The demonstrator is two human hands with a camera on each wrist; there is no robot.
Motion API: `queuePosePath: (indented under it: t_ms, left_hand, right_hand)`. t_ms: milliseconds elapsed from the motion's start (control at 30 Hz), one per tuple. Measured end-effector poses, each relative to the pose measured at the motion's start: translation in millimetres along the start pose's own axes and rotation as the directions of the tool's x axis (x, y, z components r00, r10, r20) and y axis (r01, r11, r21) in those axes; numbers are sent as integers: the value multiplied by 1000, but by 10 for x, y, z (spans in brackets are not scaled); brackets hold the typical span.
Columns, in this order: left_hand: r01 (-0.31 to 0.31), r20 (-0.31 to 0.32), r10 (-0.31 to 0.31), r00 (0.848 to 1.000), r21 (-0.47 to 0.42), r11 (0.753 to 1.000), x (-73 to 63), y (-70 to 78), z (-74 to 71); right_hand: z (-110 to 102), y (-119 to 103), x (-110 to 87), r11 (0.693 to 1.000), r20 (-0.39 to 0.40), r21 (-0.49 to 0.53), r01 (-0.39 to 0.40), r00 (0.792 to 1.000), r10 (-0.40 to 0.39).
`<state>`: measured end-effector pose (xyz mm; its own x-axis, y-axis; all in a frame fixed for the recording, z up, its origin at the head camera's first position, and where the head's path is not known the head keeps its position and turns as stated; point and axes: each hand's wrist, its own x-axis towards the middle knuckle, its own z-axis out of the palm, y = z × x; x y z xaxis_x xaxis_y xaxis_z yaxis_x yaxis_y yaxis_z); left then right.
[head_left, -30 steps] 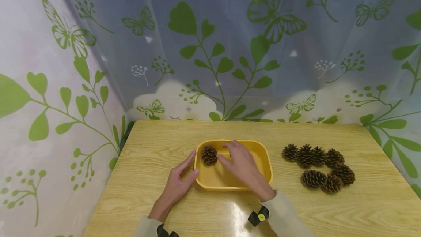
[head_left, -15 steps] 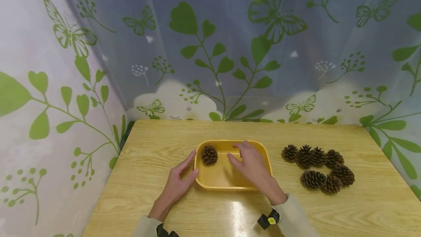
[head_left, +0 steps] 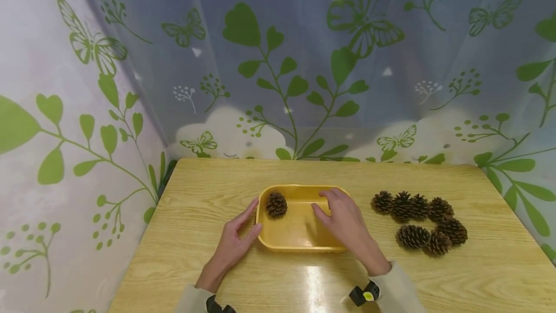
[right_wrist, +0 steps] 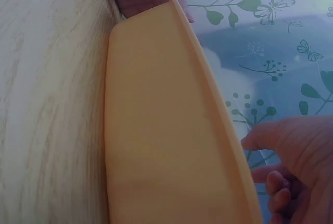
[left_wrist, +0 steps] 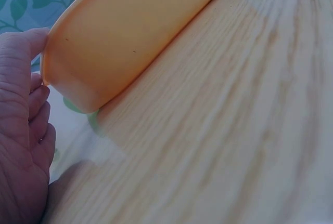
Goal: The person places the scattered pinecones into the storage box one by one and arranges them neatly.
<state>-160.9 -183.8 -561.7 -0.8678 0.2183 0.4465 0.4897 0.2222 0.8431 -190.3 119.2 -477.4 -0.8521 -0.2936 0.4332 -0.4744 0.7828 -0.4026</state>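
A yellow plastic tray (head_left: 292,230) stands on the table with one brown pine cone (head_left: 276,205) inside, near its back left corner. My left hand (head_left: 234,239) rests against the tray's left end, thumb and fingers extended along the rim; in the left wrist view its fingertips touch the tray edge (left_wrist: 130,37). Above the right part of the tray hovers my right hand (head_left: 349,222), fingers loosely bent and nothing between them. The right wrist view has this hand (right_wrist: 302,156) just beyond the tray's long front wall (right_wrist: 161,115).
To the right of the tray, several pine cones lie in a curved cluster, among them a longer pine cone (head_left: 413,236) at the front. The wooden table (head_left: 208,192) backs onto a patterned curtain (head_left: 295,76), and another printed curtain (head_left: 87,149) hangs at the left.
My right hand has drawn away to the right from the pine cone inside the tray. The left hand, tray and pine cones have stayed in place.
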Motion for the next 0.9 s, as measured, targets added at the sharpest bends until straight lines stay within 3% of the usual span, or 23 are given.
queuePosePath:
  t_ms: [900]
  left_hand:
    - [10,1,-10,1000,4,1000,-1,-19,9]
  right_hand:
    - [-434,341,-33,993,-7,37,-115,993,115]
